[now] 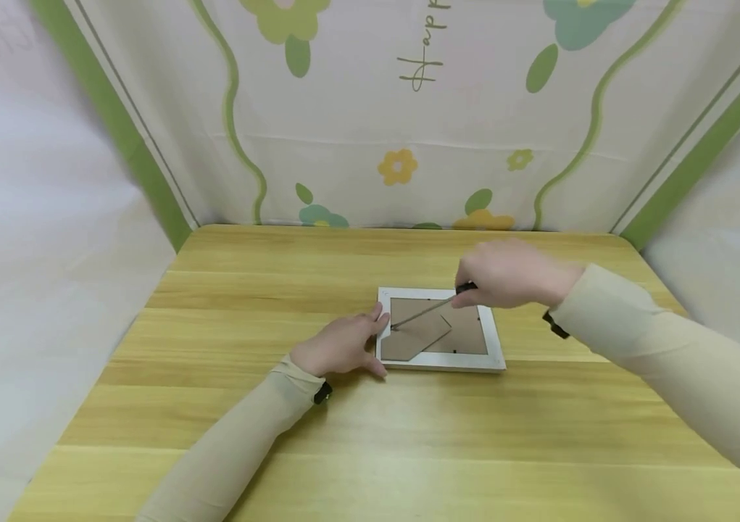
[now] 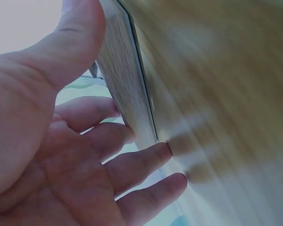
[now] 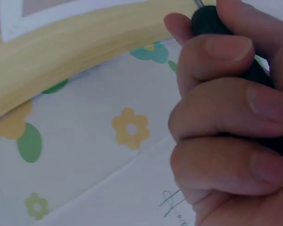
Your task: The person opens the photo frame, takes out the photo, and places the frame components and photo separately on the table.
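Two hands were at a white picture frame (image 1: 491,337), which lay back upward on the wood-grained surface (image 1: 317,471), just right of centre in the head view. Its brown backing board (image 1: 467,330) faced up, with small dark tabs (image 1: 454,351) along the edges and a brown flap (image 1: 409,344) slanting across its lower left part.

At the frame's left edge, the left hand (image 1: 340,344) had a spread grip: its fingers touched the side while the thumb lay by the lower left corner. In the left wrist view, fingertips met the wood-grained side strip, and others rested lower down, beside it.

Above the frame's upper right part, the right hand (image 1: 506,275) had its grip curled tightly round the black handle (image 3: 207,21) of a screwdriver (image 1: 425,312). The thin metal shaft ran down to the left, its tip at the inner left edge near the left fingertips; exact contact there could not be told.

Pale sleeves (image 1: 643,333) covered both arms, and a flowered cloth (image 1: 356,109) hung across the top of the head view.
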`<action>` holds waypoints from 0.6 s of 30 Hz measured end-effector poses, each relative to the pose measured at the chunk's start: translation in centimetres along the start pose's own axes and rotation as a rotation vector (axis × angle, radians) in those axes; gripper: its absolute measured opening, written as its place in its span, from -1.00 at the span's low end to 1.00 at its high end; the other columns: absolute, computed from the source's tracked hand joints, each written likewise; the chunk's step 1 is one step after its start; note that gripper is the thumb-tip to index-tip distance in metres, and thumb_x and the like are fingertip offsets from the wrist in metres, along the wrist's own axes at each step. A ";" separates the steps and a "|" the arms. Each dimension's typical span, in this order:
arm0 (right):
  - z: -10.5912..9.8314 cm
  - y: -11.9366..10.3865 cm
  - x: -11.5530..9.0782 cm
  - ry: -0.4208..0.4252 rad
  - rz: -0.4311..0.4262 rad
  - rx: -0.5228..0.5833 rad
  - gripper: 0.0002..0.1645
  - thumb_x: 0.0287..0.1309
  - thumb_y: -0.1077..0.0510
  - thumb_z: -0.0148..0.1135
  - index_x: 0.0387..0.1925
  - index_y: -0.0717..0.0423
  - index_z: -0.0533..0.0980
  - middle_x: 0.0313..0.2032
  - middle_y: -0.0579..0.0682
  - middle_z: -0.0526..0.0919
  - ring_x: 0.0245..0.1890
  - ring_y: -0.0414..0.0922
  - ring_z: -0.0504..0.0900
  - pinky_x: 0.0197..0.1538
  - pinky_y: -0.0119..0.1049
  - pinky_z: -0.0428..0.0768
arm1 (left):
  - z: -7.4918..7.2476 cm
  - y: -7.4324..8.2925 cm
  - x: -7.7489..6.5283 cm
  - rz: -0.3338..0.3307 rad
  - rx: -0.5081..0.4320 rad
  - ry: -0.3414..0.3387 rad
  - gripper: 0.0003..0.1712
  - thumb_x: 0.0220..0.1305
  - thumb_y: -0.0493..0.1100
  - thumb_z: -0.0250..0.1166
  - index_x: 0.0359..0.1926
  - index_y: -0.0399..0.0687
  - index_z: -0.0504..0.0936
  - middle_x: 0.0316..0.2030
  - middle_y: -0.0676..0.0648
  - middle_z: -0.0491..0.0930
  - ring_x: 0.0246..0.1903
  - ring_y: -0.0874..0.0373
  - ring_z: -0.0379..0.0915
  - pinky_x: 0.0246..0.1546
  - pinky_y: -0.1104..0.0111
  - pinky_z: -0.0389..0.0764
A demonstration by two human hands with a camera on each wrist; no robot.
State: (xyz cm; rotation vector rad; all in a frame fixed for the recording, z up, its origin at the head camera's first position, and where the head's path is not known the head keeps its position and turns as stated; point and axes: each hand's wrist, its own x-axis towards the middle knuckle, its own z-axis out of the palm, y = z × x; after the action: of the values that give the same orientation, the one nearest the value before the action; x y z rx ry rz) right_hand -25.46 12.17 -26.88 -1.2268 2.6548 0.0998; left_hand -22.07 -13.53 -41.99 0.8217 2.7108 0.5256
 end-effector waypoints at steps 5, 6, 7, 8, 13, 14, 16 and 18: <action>-2.5 -1.7 2.0 -0.106 0.046 -0.086 -0.64 0.19 -0.08 0.38 -0.68 -0.13 0.62 -0.65 -0.27 0.52 -0.66 -0.29 0.39 -0.54 -0.32 0.41 | -0.1 -0.1 0.0 0.012 0.006 -0.001 0.16 0.03 0.18 0.51 0.50 -0.22 0.15 0.49 -0.28 -0.01 0.42 -0.11 0.09 0.38 0.14 0.19; -3.0 -2.0 2.4 -0.125 0.059 -0.099 -0.64 0.18 -0.10 0.39 -0.68 -0.13 0.62 -0.64 -0.27 0.54 -0.65 -0.30 0.43 -0.53 -0.32 0.44 | -0.1 -0.1 0.0 0.016 0.009 0.000 0.16 0.03 0.18 0.51 0.50 -0.22 0.15 0.49 -0.28 0.00 0.42 -0.11 0.10 0.38 0.14 0.19; -3.3 -2.4 2.7 -0.145 0.066 -0.103 -0.65 0.18 -0.09 0.39 -0.67 -0.12 0.64 -0.63 -0.26 0.57 -0.64 -0.29 0.47 -0.53 -0.31 0.47 | -0.1 -0.1 0.0 0.018 0.011 0.001 0.16 0.03 0.18 0.51 0.50 -0.22 0.15 0.49 -0.28 0.00 0.41 -0.11 0.10 0.37 0.14 0.20; -3.7 -2.8 3.1 -0.162 0.077 -0.110 -0.67 0.17 -0.09 0.40 -0.65 -0.11 0.66 -0.59 -0.25 0.62 -0.61 -0.27 0.53 -0.49 -0.29 0.53 | -0.2 -0.1 -0.1 0.021 0.011 0.002 0.16 0.03 0.18 0.51 0.50 -0.22 0.16 0.49 -0.29 0.01 0.41 -0.11 0.11 0.37 0.15 0.20; -4.8 -3.8 4.5 -0.241 0.123 -0.122 -0.70 0.15 -0.08 0.41 -0.58 -0.03 0.68 -0.53 -0.19 0.68 -0.51 -0.21 0.63 -0.40 -0.24 0.60 | -0.3 -0.1 -0.1 0.028 0.006 0.008 0.16 0.03 0.17 0.52 0.50 -0.22 0.16 0.48 -0.30 0.01 0.41 -0.11 0.12 0.36 0.15 0.22; -4.9 -4.0 4.7 -0.252 0.129 -0.123 -0.71 0.15 -0.08 0.41 -0.55 -0.02 0.69 -0.51 -0.18 0.68 -0.50 -0.20 0.64 -0.38 -0.24 0.61 | -0.3 -0.2 0.0 0.028 0.004 0.008 0.16 0.02 0.16 0.52 0.50 -0.22 0.16 0.48 -0.30 0.01 0.41 -0.11 0.12 0.36 0.15 0.22; -5.2 -4.3 5.1 -0.269 0.138 -0.131 -0.72 0.15 -0.08 0.41 -0.50 0.01 0.69 -0.48 -0.17 0.69 -0.47 -0.20 0.65 -0.34 -0.23 0.63 | -0.3 -0.2 0.0 0.027 0.006 0.008 0.17 0.01 0.17 0.53 0.50 -0.22 0.16 0.48 -0.30 0.02 0.41 -0.11 0.12 0.36 0.15 0.23; -5.4 -4.7 5.5 -0.279 0.148 -0.150 -0.70 0.16 -0.09 0.41 -0.45 0.05 0.68 -0.45 -0.15 0.69 -0.45 -0.19 0.65 -0.31 -0.21 0.64 | -0.3 -0.3 0.0 0.025 0.010 0.008 0.17 0.01 0.17 0.53 0.50 -0.22 0.16 0.48 -0.29 0.02 0.41 -0.10 0.12 0.35 0.15 0.24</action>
State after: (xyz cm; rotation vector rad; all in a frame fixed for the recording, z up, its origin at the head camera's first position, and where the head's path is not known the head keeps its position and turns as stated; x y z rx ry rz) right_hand -26.25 4.16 -22.73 -0.9723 2.5235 0.4653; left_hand -22.27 -13.84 -41.88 0.8586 2.7160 0.5228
